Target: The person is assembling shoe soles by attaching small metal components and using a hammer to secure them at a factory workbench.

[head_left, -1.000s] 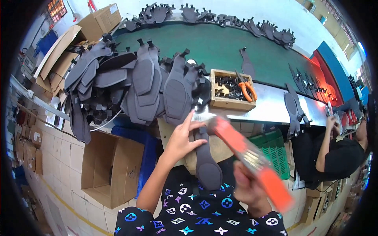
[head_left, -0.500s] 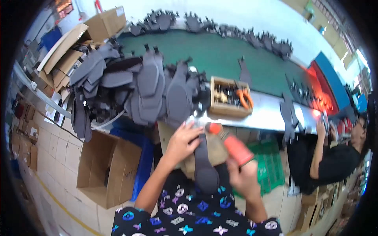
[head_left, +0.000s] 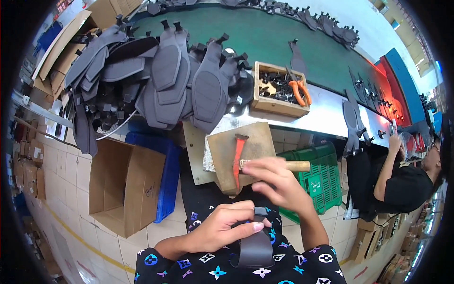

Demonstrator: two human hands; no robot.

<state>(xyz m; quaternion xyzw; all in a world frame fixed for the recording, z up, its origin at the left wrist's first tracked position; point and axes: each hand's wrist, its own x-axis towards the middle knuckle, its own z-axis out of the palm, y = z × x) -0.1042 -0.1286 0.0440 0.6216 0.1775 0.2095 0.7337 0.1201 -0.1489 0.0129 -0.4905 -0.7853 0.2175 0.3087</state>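
Note:
My left hand (head_left: 222, 229) grips the narrow end of a dark grey shaped pad (head_left: 255, 251), low in front of my body. A black square clip (head_left: 259, 212) sticks up at that end, by my thumb and fingers. A hammer (head_left: 238, 158) with a red head and wooden handle lies on a worn brown board (head_left: 260, 137). My right hand (head_left: 281, 187) is open, its fingers stretched out over the handle; whether they touch it I cannot tell. Behind the board, a wooden box (head_left: 279, 110) holds small black parts and orange-handled pliers (head_left: 299, 91).
More grey pads (head_left: 165, 85) are heaped on the left of the green-topped bench (head_left: 246, 33). An open cardboard box (head_left: 120, 189) and a blue crate (head_left: 168, 184) stand lower left, a green crate (head_left: 319, 182) on the right. A co-worker (head_left: 402, 180) sits far right.
My right hand held a blurred red tool, apparently the hammer, which now lies on the board. My left hand has drawn the pad off the board toward my body. The view has tilted down.

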